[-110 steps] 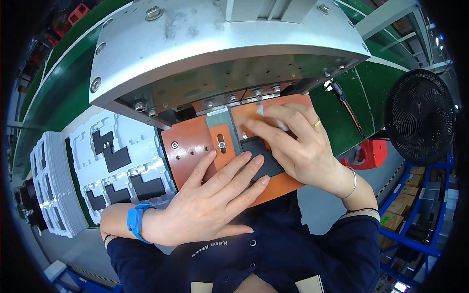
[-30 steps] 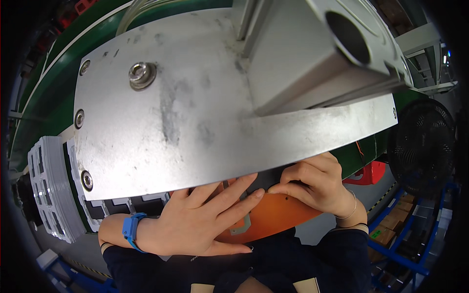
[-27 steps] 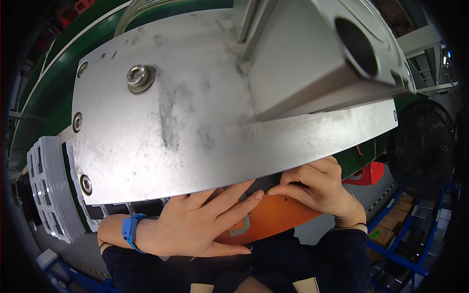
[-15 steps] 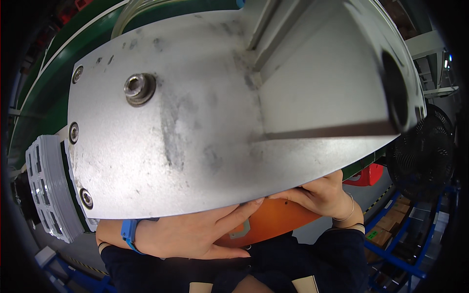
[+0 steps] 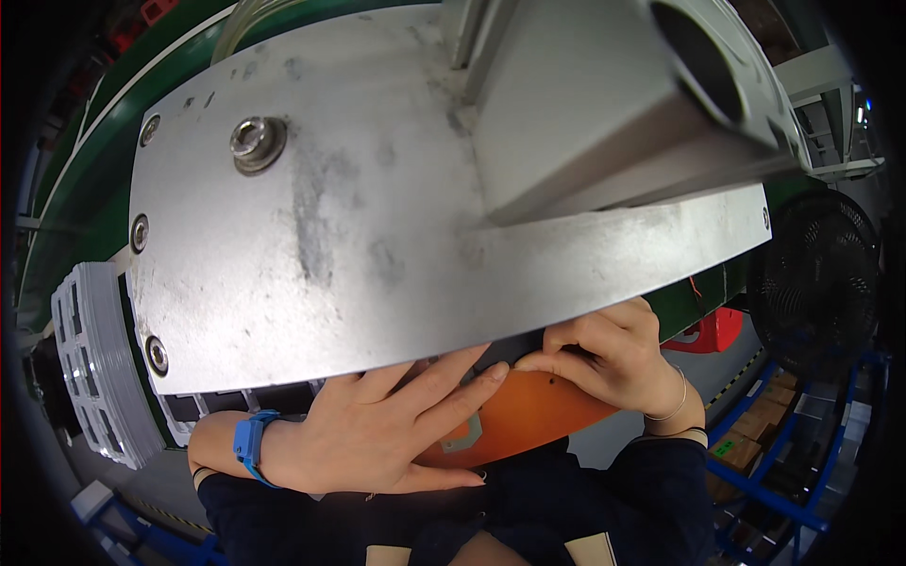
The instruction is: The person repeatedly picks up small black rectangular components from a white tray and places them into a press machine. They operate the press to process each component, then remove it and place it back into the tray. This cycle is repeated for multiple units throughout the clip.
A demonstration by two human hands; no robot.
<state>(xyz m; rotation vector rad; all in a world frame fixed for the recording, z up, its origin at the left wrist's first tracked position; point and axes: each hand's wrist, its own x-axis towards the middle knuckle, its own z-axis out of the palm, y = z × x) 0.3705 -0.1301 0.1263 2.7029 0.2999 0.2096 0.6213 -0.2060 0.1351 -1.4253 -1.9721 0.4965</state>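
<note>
A flat orange board (image 5: 538, 412) with a pale patch lies in front of my body, below the edge of a big metal plate (image 5: 396, 226). My left hand (image 5: 363, 439), wearing a blue wristband (image 5: 249, 447), rests with fingers spread by the board's left part. Its index fingertip touches or nearly touches the board's far edge; other fingertips go out of sight under the plate. My right hand (image 5: 618, 354) is curled at the board's far side, thumb pressed toward bent fingers. Whatever it pinches is hidden. Between the hands shows a dark surface (image 5: 514, 349).
The metal plate, with bolts (image 5: 253, 141) and a hollow upright post (image 5: 604, 104), overhangs the hands. White trays (image 5: 94, 368) are stacked at left, near a pale tray with dark compartments (image 5: 189, 406). At right are a black fan (image 5: 807, 283), red container (image 5: 722, 330) and blue rack (image 5: 774, 505).
The metal plate sits higher in the picture, uncovering more of both hands and the pale tray. My left fingers have spread further apart; my right fingers have curled in.
</note>
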